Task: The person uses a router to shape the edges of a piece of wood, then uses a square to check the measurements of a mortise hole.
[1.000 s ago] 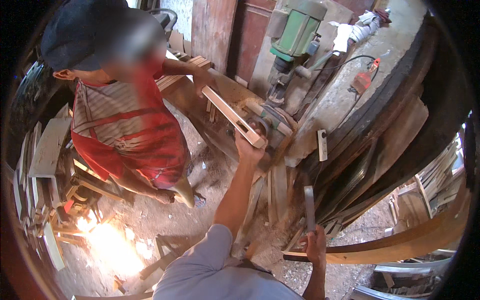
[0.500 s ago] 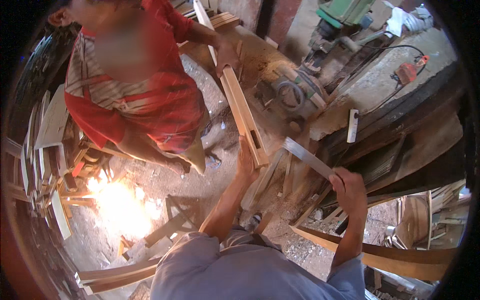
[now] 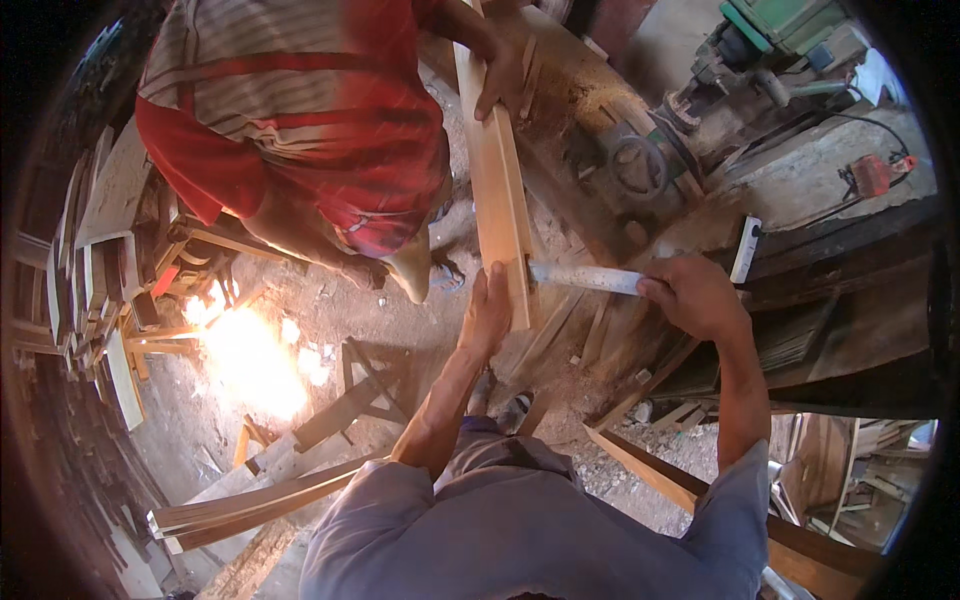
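Observation:
A long light-brown wooden beam (image 3: 492, 200) slants down from the top centre. My left hand (image 3: 484, 318) grips its near end from the left side. In my right hand (image 3: 697, 295) is a flat grey metal strip (image 3: 585, 277), held level. Its tip meets the beam's right side, where the slot is, just right of my left fingers; how deep it goes I cannot tell. Farther up the beam, a co-worker's hand (image 3: 500, 75) holds it.
The co-worker in a red and striped shirt (image 3: 330, 120) stands at the far left. Wood pieces lie along a sunlit floor patch (image 3: 255, 365). A green machine (image 3: 790, 25) and handwheel (image 3: 640, 168) stand far right, near a red tool (image 3: 873, 176). Curved timber (image 3: 650, 465) lies by my right arm.
My right hand has brought the metal strip up against the beam's side. The beam has turned, so its slot faces right. The co-worker has come closer.

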A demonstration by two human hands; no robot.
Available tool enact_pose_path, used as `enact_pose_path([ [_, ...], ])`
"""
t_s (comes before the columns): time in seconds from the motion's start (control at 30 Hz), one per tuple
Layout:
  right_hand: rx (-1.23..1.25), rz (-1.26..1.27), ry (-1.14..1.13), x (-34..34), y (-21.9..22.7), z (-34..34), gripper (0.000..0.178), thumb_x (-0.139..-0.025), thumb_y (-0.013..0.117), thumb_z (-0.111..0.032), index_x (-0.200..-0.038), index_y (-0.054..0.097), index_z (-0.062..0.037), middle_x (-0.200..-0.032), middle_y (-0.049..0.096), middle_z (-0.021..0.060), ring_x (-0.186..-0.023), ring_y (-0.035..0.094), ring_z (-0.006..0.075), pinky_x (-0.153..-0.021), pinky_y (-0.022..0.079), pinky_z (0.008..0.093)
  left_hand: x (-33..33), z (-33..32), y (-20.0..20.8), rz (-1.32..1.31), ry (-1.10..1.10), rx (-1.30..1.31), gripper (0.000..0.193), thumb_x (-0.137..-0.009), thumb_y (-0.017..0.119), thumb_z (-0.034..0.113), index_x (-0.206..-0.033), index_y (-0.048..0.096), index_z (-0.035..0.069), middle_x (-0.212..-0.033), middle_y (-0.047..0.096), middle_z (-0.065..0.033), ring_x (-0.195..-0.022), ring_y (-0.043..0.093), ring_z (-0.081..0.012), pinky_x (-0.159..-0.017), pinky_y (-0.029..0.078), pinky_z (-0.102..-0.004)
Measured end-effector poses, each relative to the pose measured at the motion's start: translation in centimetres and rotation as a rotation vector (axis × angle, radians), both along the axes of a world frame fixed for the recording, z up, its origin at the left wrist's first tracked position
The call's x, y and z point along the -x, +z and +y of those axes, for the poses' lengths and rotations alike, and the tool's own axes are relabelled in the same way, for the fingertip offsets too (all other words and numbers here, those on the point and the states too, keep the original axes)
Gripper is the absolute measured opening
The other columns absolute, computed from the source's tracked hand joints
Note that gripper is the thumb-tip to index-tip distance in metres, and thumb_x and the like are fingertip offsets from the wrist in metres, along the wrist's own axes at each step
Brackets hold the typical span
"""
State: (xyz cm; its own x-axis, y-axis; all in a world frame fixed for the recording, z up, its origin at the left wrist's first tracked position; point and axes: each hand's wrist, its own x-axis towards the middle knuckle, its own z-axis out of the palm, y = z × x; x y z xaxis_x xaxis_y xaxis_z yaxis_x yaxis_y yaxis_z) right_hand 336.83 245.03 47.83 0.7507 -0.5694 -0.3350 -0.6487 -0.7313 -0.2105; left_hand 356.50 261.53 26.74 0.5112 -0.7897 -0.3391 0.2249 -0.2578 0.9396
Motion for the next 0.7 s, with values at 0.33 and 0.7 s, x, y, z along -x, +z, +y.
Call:
enact_pose_path([
  [0.33, -0.049, 0.180, 0.072, -4.8, -1.0, -1.5, 0.025, -0.093, 0.060, -0.030, -0.097, 0.072, -0.0091, -0.089, 0.066, 0.0188, -0.088, 0.063, 0.0402, -0.077, 0.047, 0.0498, 0.0, 0.8, 2.8, -0.161, 0.024, -0.110, 0.057, -0.103, 0.037, 0.053, -0.113, 0.049, -0.002, -0.084, 0.060, -0.0207, -0.071, 0.060, -0.0281, -0.064, 0.048, -0.0421],
  [0.7, -0.074, 0.195, 0.097, -5.7, -1.6, -1.0, 0.026, -0.091, 0.063, -0.031, -0.095, 0.074, -0.0079, -0.089, 0.069, 0.0201, -0.092, 0.066, 0.0393, -0.082, 0.050, 0.0495, -0.1, 1.9, 3.1, -0.085, -0.001, -0.107, 0.050, -0.103, 0.040, 0.049, -0.110, 0.048, 0.000, -0.081, 0.058, -0.0194, -0.069, 0.058, -0.0259, -0.063, 0.047, -0.0413],
])
